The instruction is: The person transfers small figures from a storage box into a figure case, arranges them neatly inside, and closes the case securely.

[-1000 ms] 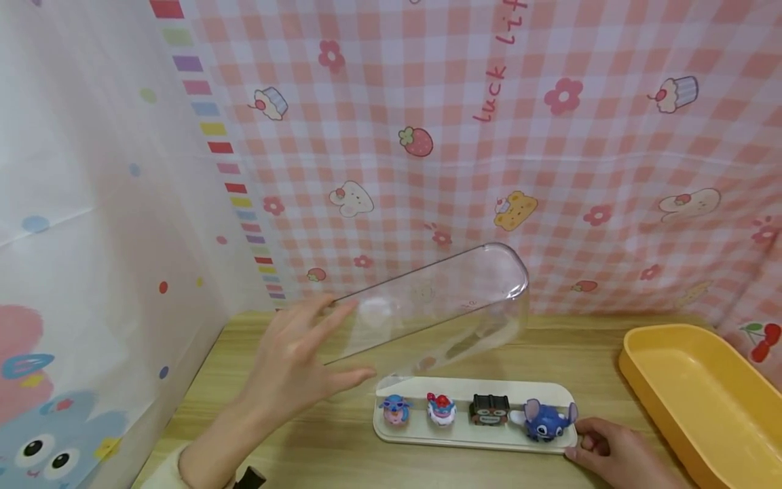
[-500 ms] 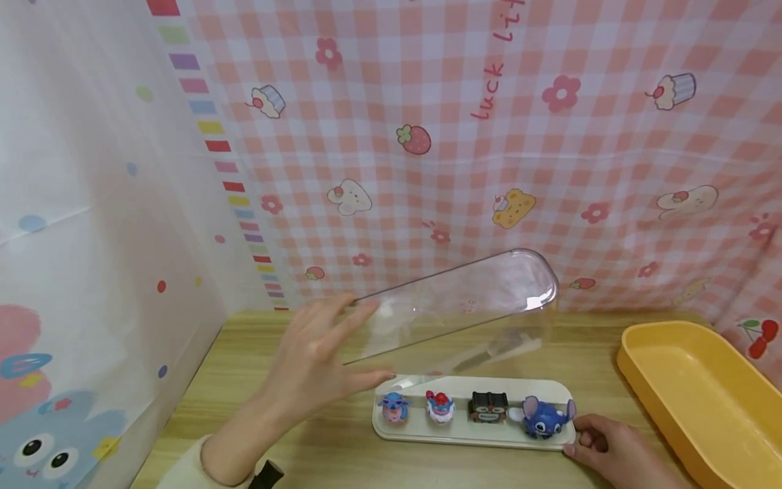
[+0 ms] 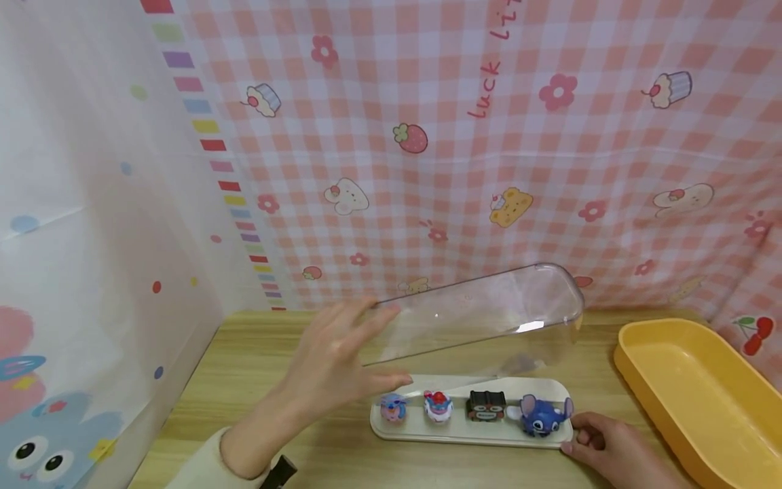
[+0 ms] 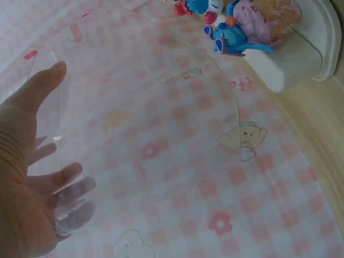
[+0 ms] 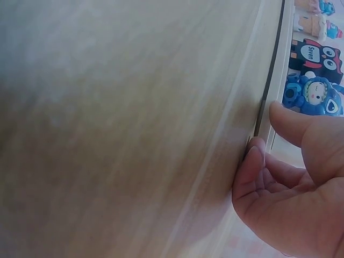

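Observation:
My left hand [image 3: 332, 363] grips one end of a long clear plastic cover [image 3: 482, 312], thumb on the near side and fingers on the far side. Tilted, its right end higher, the cover hangs over the back of a white base [image 3: 470, 436]. Along that base stand a small blue figurine [image 3: 393, 409], a white one with a red top [image 3: 438, 407], a black owl-like one [image 3: 486, 407] and a larger blue big-eared one [image 3: 541, 417]. At the base's right end, my right hand [image 3: 617, 448] pinches the edge; in the right wrist view the thumb [image 5: 290, 123] lies on the rim.
A yellow tray [image 3: 678, 407] stands on the wooden table [image 3: 244, 380] to the right, beyond my right hand. Behind the table hangs a pink checked cloth [image 3: 452, 170], and a white printed cloth [image 3: 104, 204] borders the left side.
My left hand has carried the clear cover rightward and lower, bringing it more nearly level above the base. The right hand stays at the base's right end, and the figurines keep their places.

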Demonstrator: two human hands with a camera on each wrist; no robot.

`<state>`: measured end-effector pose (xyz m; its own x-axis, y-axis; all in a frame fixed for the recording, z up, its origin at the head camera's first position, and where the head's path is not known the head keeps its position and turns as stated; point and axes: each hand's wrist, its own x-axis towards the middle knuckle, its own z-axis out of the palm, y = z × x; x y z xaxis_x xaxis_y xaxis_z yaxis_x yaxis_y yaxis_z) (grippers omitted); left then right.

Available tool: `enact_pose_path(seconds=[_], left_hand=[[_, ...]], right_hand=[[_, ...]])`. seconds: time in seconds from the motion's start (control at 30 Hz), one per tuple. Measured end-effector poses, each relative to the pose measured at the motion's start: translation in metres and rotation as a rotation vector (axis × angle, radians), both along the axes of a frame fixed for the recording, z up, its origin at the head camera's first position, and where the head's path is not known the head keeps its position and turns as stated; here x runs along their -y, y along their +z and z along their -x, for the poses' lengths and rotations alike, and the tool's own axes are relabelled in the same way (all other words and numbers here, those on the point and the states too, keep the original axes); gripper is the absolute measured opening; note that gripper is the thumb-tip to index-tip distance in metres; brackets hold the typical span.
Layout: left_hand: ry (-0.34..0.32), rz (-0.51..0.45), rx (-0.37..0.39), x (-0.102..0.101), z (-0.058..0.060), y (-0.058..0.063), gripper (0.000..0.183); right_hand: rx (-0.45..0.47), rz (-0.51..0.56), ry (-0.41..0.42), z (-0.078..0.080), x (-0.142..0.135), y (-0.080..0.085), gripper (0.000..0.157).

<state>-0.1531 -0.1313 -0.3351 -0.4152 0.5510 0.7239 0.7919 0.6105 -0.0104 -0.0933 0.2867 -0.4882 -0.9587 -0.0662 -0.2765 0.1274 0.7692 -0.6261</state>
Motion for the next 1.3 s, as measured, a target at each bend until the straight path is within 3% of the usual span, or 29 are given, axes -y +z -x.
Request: enact_pose_path(seconds=[0.4, 1.0, 1.3], left_hand=[[-0.048, 0.062, 0.018, -0.014, -0.001, -0.001, 0.093], [-0.075, 0.117, 0.055, -0.025, -0.001, -0.006, 0.091], [-0.083, 0.153, 0.07, -0.029, 0.001, -0.01, 0.092]], right_hand=[[0.033, 0.01, -0.017, 0.001, -0.001, 0.001, 0.039], [-0.016, 0.025, 0.015, 0.001, -0.003, -0.004, 0.028], [-0.083, 0.058, 0.07, -0.001, -0.005, -0.004, 0.028]])
